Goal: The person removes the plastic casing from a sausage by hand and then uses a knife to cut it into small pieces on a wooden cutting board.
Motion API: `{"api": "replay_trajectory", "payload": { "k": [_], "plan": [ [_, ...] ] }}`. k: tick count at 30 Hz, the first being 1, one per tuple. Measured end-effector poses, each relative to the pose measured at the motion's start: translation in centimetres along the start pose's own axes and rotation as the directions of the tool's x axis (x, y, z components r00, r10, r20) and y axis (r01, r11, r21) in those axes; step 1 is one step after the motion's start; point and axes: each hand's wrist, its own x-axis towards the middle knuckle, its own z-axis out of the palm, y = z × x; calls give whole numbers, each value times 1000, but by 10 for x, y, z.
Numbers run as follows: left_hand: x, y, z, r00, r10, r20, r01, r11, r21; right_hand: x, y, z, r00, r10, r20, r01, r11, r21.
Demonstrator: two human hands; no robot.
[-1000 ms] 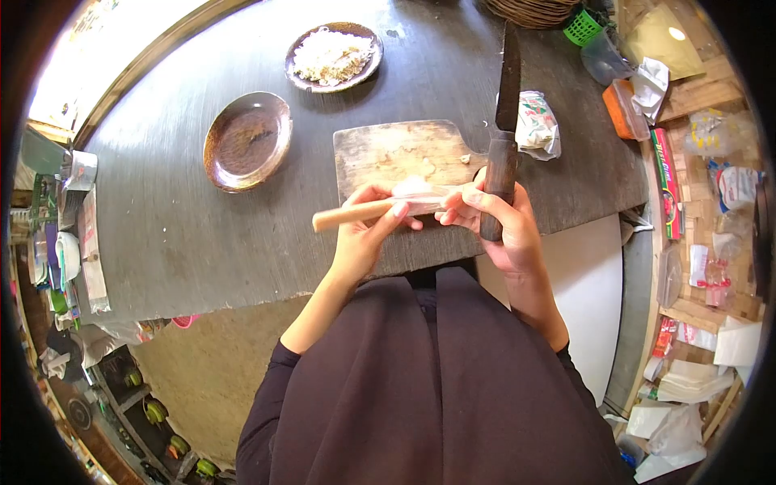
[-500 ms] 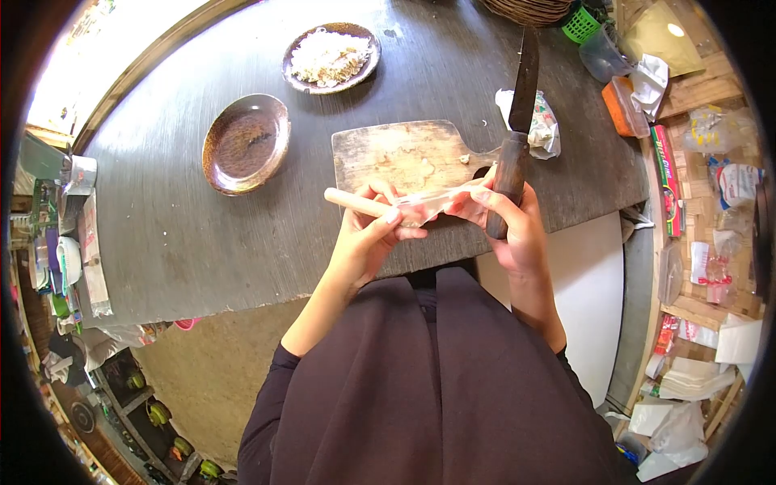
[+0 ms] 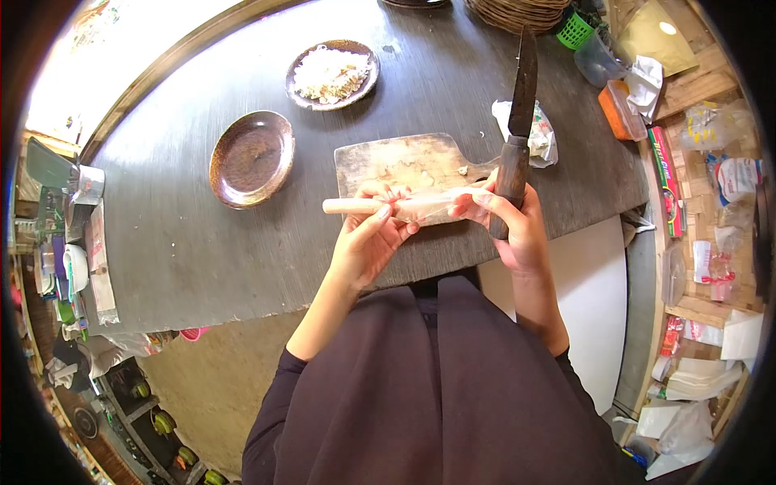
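Level now, the stick (image 3: 347,206) had swung up from the slant it held in the earlier frame, and the board and both plates had slipped lower in view. It lay across the near part of the board, raised above it, with its right end in a clear wrapper (image 3: 427,208).

The left hand (image 3: 368,242) was closed on the stick, thumb and fingertips pinching it where the wrapper began. The right hand (image 3: 517,230) gripped the knife (image 3: 510,178) by its dark handle and pinched the other end of the wrapper with its fingertips. The blade pointed away from the person, crossing in view the white packet (image 3: 543,139) to the right of the board.

Beneath the hands lay the board (image 3: 388,155), its handle to the right, with small pale bits (image 3: 463,170) on it. Left of it on the dark table (image 3: 202,267) sat a brown plate (image 3: 252,158); farther off, a second plate (image 3: 301,97) held pale shreds (image 3: 330,74). At the far right stood a wicker basket (image 3: 517,12), near a green container (image 3: 575,31).
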Motion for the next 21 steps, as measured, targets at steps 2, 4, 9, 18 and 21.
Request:
{"api": "replay_trajectory", "payload": {
  "k": [2, 4, 9, 18, 21],
  "plan": [
    [0, 3, -1, 1000, -11, 11, 11, 1000, -7, 0, -1, 0, 1000, 0, -3, 0, 1000, -2],
    [-1, 6, 0, 999, -25, 20, 26, 1000, -15, 2, 0, -3, 1000, -12, 14, 12, 1000, -8],
    [0, 11, 2, 1000, 18, -10, -19, 995, -102, 3, 5, -8, 999, -19, 30, 19, 1000, 8],
    [0, 15, -8, 998, 20, 52, -5, 963, -268, 4, 14, -20, 997, 21, -78, -13, 995, 95],
    [0, 10, -22, 999, -34, 30, 40, 965, -257, 4, 16, -23, 993, 14, -116, -4, 996, 86]
  ]
}}
